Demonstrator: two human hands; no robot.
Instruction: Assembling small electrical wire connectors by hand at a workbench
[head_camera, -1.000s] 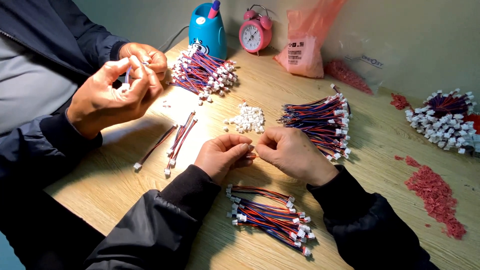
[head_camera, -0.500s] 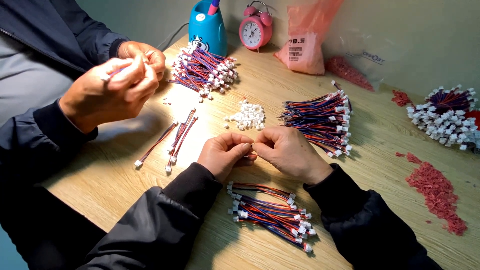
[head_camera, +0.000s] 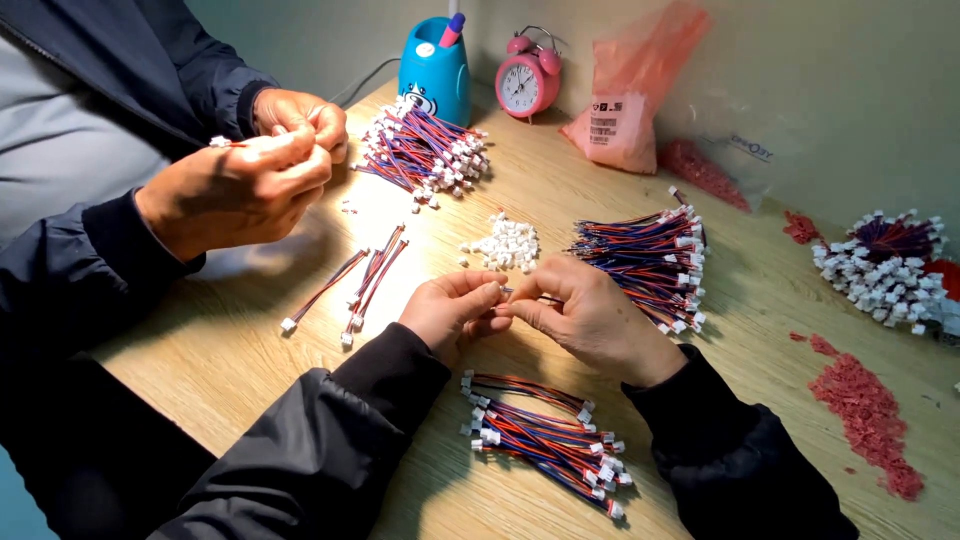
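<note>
While both hands meet over the wooden table (head_camera: 250, 350), the left hand (head_camera: 455, 312) and right hand (head_camera: 585, 315) pinch a short wire lead (head_camera: 535, 297) between them — left fingertips (head_camera: 492, 293) closed tight around what looks like a small white connector, too hidden to be sure; right thumb and forefinger closed on the wires just beside it. Landmark: the pile of loose white connectors (head_camera: 505, 243). Hands and lead sit just on the wearer's side of that pile, slightly right of it. Further toward the wearer, between the sleeves, lies a bundle of finished red-blue-black leads (head_camera: 545, 440). Right of the pile, close — a bigger fan of wire leads (head_camera: 645, 255). Left of the pile, a few single leads (head_camera: 370, 280) lie flat, apart from each other. Beyond the pile, another heap of leads (head_camera: 420, 150), then a blue pen holder (head_camera: 435, 70), a pink alarm clock (head_camera: 527, 82) and a pink plastic bag (head_camera: 635, 90). Far right of the pile, a cluster of white-tipped leads (head_camera: 885, 265) and red scraps (head_camera: 865, 410). Left of the pile, a co-worker's hands (head_camera: 240, 180) are closed on another lead, held up off the table.
</note>
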